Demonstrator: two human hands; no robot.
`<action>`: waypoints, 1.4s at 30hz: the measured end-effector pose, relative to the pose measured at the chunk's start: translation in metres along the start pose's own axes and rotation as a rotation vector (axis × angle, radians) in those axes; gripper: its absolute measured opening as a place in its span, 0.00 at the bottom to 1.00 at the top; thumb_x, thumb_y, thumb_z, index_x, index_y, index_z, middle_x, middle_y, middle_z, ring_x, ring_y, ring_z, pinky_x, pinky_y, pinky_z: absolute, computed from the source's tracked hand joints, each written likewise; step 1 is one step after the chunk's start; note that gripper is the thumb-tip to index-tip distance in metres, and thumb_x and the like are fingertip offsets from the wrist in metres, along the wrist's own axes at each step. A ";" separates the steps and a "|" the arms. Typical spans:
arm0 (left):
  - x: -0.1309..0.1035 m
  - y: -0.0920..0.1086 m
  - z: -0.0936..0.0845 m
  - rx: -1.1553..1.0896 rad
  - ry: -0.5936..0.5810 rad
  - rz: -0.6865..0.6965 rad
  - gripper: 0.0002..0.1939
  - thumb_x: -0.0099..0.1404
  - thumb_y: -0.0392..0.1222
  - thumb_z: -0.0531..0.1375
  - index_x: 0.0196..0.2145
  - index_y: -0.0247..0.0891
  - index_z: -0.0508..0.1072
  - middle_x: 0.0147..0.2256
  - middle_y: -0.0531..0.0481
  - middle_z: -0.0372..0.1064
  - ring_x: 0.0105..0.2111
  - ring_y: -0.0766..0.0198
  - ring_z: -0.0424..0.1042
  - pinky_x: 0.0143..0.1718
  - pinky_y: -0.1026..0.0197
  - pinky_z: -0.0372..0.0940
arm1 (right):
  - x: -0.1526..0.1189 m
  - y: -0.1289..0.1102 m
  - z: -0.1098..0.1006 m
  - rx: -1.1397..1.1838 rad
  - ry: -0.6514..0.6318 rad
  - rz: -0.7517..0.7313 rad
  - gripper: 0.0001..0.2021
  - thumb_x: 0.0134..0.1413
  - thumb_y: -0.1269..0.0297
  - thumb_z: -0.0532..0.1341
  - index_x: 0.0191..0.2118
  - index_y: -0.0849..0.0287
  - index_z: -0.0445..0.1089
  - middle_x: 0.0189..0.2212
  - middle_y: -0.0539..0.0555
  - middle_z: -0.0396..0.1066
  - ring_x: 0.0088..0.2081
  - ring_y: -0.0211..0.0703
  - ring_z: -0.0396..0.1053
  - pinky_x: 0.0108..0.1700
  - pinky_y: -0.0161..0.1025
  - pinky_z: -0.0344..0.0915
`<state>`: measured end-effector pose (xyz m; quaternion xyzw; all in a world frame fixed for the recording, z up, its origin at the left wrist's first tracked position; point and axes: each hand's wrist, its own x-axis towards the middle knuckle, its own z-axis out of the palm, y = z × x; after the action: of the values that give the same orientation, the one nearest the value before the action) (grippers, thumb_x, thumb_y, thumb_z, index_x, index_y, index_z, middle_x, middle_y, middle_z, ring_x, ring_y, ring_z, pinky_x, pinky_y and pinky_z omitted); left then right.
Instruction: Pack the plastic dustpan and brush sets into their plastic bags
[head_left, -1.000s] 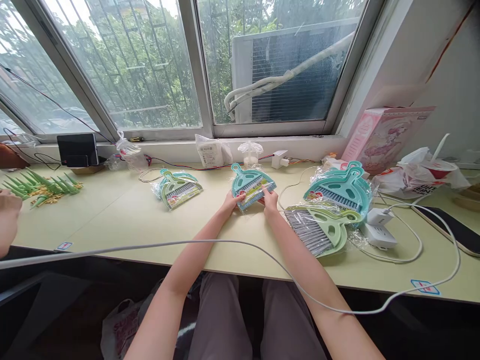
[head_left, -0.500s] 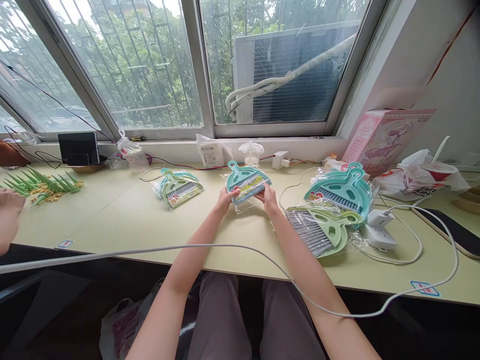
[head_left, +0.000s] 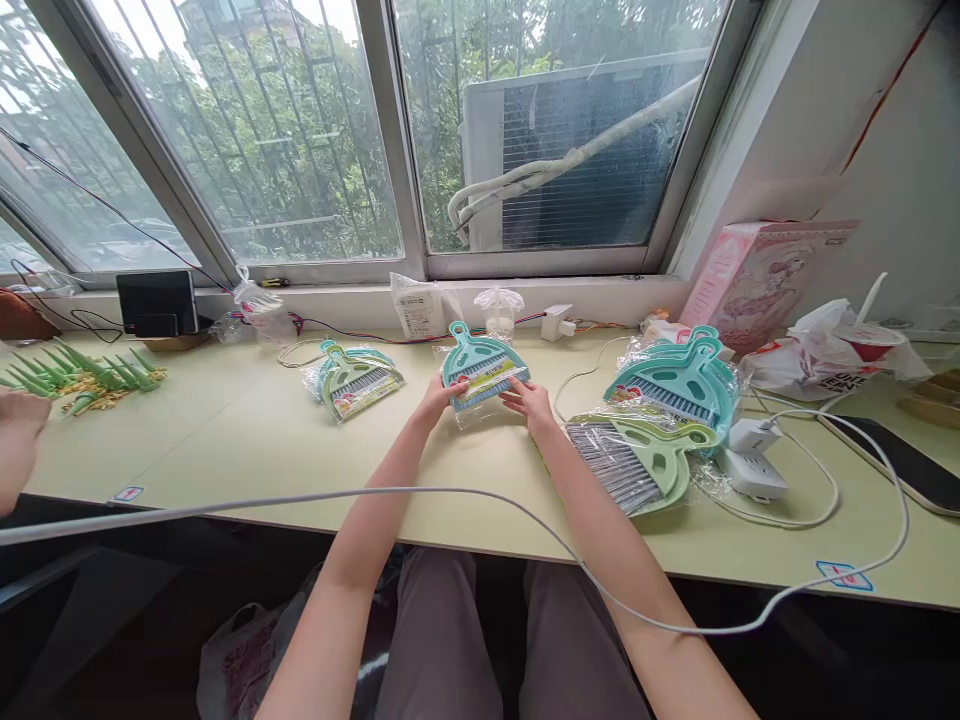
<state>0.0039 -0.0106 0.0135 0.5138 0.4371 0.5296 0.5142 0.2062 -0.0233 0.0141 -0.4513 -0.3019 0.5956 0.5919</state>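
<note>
A small turquoise dustpan and brush set [head_left: 480, 352], in clear wrap with a yellow-green label, is held low over the table with its handle pointing away. My left hand [head_left: 436, 400] grips its lower left edge, thumb on top. On the lower right side, my right hand [head_left: 534, 402] has its thumb against the label edge and its other fingers spread just below. Left of my hands lies a wrapped pile with a green dustpan set [head_left: 360, 382] on top. By my right forearm are a wrapped green dustpan set [head_left: 645, 455] and turquoise dustpan sets [head_left: 675, 375].
A white cable [head_left: 465, 491] hangs across in front of my forearms. At far left, another person's hand [head_left: 19, 440] is beside green pointed pieces [head_left: 82, 375]. A power adapter [head_left: 754, 460], a phone [head_left: 892, 455] and a pink box [head_left: 772, 285] are on the right.
The held dustpan set has turned slightly clockwise and shifted a little left. My right fingers have spread more. The view has shifted slightly.
</note>
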 end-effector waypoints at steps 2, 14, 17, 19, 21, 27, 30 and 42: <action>0.001 -0.003 0.002 0.035 0.005 -0.004 0.33 0.42 0.49 0.75 0.45 0.38 0.73 0.39 0.44 0.75 0.40 0.53 0.75 0.43 0.51 0.70 | 0.003 0.002 -0.002 -0.017 0.055 0.005 0.04 0.55 0.73 0.68 0.32 0.63 0.73 0.26 0.53 0.78 0.23 0.39 0.77 0.26 0.32 0.75; 0.006 -0.012 0.004 0.013 0.055 -0.010 0.31 0.41 0.45 0.76 0.43 0.38 0.73 0.38 0.45 0.75 0.40 0.53 0.76 0.45 0.50 0.70 | 0.007 -0.001 -0.005 -0.067 0.053 0.041 0.05 0.52 0.75 0.68 0.30 0.64 0.71 0.23 0.53 0.77 0.23 0.39 0.76 0.26 0.32 0.74; 0.009 -0.012 -0.007 -0.047 0.094 -0.030 0.30 0.41 0.42 0.75 0.43 0.39 0.73 0.39 0.44 0.76 0.40 0.54 0.76 0.45 0.50 0.71 | 0.007 -0.002 -0.005 -0.192 -0.041 -0.008 0.08 0.56 0.68 0.67 0.28 0.63 0.72 0.23 0.55 0.76 0.23 0.41 0.76 0.27 0.35 0.74; 0.012 -0.013 -0.021 -0.105 0.150 -0.041 0.27 0.43 0.40 0.74 0.42 0.39 0.74 0.39 0.44 0.76 0.39 0.55 0.76 0.44 0.52 0.71 | 0.006 -0.003 -0.005 -0.353 -0.073 -0.168 0.10 0.57 0.65 0.67 0.26 0.61 0.71 0.21 0.55 0.75 0.25 0.43 0.75 0.30 0.37 0.75; 0.014 -0.013 -0.038 -0.162 0.217 -0.054 0.23 0.45 0.37 0.73 0.39 0.39 0.74 0.37 0.45 0.77 0.38 0.58 0.76 0.43 0.55 0.72 | 0.003 -0.003 -0.005 -0.554 -0.058 -0.448 0.08 0.56 0.68 0.67 0.26 0.59 0.71 0.25 0.55 0.75 0.33 0.46 0.77 0.38 0.40 0.75; 0.009 -0.012 -0.064 -0.256 0.195 -0.137 0.18 0.48 0.30 0.70 0.38 0.34 0.73 0.32 0.49 0.76 0.31 0.64 0.75 0.34 0.63 0.71 | -0.004 -0.003 -0.008 -1.231 -0.138 -1.155 0.24 0.58 0.83 0.54 0.54 0.51 0.71 0.60 0.58 0.66 0.65 0.52 0.58 0.62 0.55 0.60; 0.005 -0.010 -0.059 -0.238 0.101 -0.158 0.19 0.48 0.30 0.71 0.39 0.32 0.74 0.31 0.48 0.76 0.30 0.64 0.75 0.32 0.65 0.70 | -0.004 -0.002 -0.009 -1.319 -0.110 -1.228 0.24 0.61 0.82 0.52 0.53 0.50 0.72 0.59 0.57 0.66 0.64 0.52 0.58 0.61 0.54 0.60; 0.003 -0.006 -0.064 -0.047 0.011 -0.266 0.22 0.48 0.39 0.73 0.39 0.35 0.72 0.32 0.47 0.75 0.30 0.62 0.75 0.29 0.63 0.69 | 0.009 -0.008 -0.003 -0.793 -0.138 -1.038 0.05 0.57 0.60 0.67 0.33 0.48 0.82 0.50 0.53 0.75 0.52 0.52 0.67 0.55 0.51 0.64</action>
<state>-0.0586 -0.0032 0.0024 0.4362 0.4916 0.4698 0.5894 0.2138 -0.0143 0.0186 -0.3917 -0.7142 0.1037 0.5707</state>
